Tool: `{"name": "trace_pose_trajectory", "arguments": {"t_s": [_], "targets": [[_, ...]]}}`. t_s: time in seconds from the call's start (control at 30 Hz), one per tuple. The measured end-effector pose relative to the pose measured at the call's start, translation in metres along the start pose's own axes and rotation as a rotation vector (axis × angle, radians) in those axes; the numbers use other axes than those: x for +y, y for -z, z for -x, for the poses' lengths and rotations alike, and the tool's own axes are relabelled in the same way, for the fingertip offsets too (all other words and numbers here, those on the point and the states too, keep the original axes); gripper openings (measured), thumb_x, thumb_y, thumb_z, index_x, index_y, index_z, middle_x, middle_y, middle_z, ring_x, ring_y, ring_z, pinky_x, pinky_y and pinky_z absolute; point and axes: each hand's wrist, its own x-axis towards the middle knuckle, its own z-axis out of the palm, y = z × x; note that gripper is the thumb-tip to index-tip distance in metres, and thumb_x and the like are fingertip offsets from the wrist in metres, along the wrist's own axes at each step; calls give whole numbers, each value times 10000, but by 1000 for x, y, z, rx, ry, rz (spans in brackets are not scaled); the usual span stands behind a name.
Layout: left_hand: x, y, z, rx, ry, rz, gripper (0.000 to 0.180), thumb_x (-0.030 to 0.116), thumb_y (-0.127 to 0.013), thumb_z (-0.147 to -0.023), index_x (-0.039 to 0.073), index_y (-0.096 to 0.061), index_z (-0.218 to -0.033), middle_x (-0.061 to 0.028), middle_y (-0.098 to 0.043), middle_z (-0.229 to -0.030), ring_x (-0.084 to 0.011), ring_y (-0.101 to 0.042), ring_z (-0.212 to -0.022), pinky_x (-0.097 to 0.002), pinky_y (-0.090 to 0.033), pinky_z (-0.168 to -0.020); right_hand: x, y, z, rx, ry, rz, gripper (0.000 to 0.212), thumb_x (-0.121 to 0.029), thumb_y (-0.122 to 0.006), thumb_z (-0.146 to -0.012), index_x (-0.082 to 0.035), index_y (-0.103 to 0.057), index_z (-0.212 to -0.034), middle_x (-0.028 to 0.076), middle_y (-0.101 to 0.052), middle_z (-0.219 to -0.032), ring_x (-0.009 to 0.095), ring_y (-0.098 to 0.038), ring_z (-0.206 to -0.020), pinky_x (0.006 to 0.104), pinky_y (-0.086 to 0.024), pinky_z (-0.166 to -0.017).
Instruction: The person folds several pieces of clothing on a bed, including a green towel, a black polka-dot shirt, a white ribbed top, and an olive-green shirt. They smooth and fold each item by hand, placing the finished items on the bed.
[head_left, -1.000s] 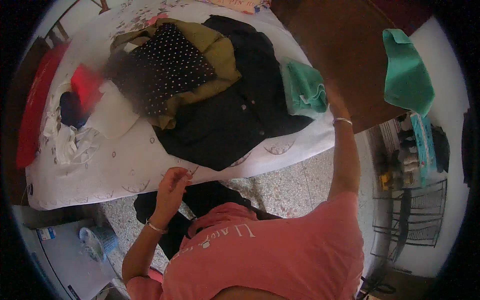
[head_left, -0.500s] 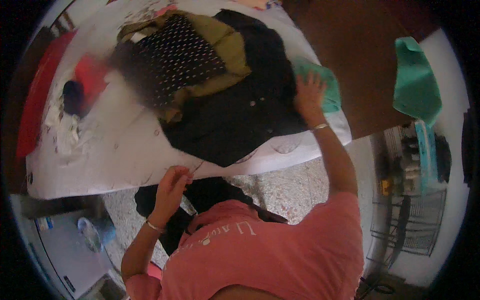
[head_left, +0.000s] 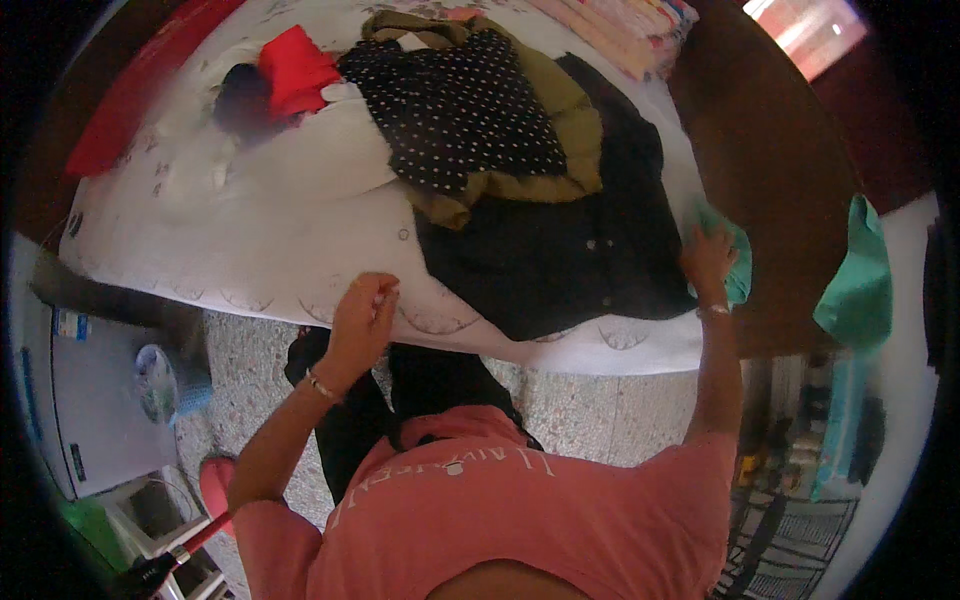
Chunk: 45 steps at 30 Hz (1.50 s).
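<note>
At the bed's right edge, my right hand [head_left: 708, 256] has its fingers drawn in on a green cloth [head_left: 739, 268], which bunches around them. Right beside it is the black garment [head_left: 560, 265] with small buttons, spread flat on the bed. Over that garment lie an olive-coloured piece of clothing [head_left: 585, 150] and a black one with white dots [head_left: 470, 110]. My left hand [head_left: 362, 318] hovers by the bed's front edge, left of the black garment. Its fingers are curled against the thumb, and nothing shows in them.
On the white bed sheet [head_left: 250, 250], a red cloth [head_left: 300, 72] and a dark bundle [head_left: 245, 100] lie at the far left. Folded pink fabric [head_left: 625, 35] is at the back right. Another green cloth [head_left: 858, 275] hangs at the right. A blue basket [head_left: 185, 388] stands lower left.
The view has shifted, so the bed and clothes appear farther right. My right hand, spread flat on the green cloth before, now has its fingers gathered on it. My left hand stays curled.
</note>
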Motion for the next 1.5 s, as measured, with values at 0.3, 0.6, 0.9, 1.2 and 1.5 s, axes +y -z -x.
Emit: {"name": "trace_pose_trajectory", "arguments": {"t_s": [0.3,0.6,0.9,1.2,1.5], "targets": [[-80,14,-50,248,-266,-477,235,74,-602,-799,10,-571,-1024,-188,-564,-1153,-366,-520,-1078,-445,-396,-939,-157,70,-31,245,495,-827,300,-217,-640,-831,-5,-640,-1043,210,-633,-1011,361,-594,-968,409,-484,-830],[-74,17,-46,257,-246,-402,259,54,-611,-770,-10,-584,-1020,-184,-574,-1178,-352,-520,-1110,-431,-395,-961,-286,67,-94,-54,216,-857,734,-467,-668,-778,50,-471,-1262,285,-533,-1178,390,-539,-1075,438,-457,-890],[-69,17,-46,303,-266,-370,224,9,-602,-768,-3,-588,-991,-177,-592,-1157,-350,-536,-1084,-422,-409,-945,-280,38,-123,-528,-120,-1518,468,-332,-740,-718,2,-617,-1021,133,-650,-937,239,-642,-828,314,-503,-745],[-73,19,-47,282,-261,-374,200,24,-587,-788,8,-585,-987,-187,-592,-1152,-347,-546,-1070,-418,-412,-936,-197,134,17,-544,-471,-2047,495,-266,-694,-761,-19,-536,-1161,102,-604,-1060,230,-598,-942,319,-493,-814],[-48,-10,-51,190,-157,-134,479,172,-670,-796,-37,-497,-1191,-224,-535,-1205,-375,-499,-1125,-440,-383,-971,-121,66,137,-471,-286,-1643,472,-264,-667,-809,4,-527,-1170,99,-595,-1042,190,-573,-932,300,-471,-806]]}}
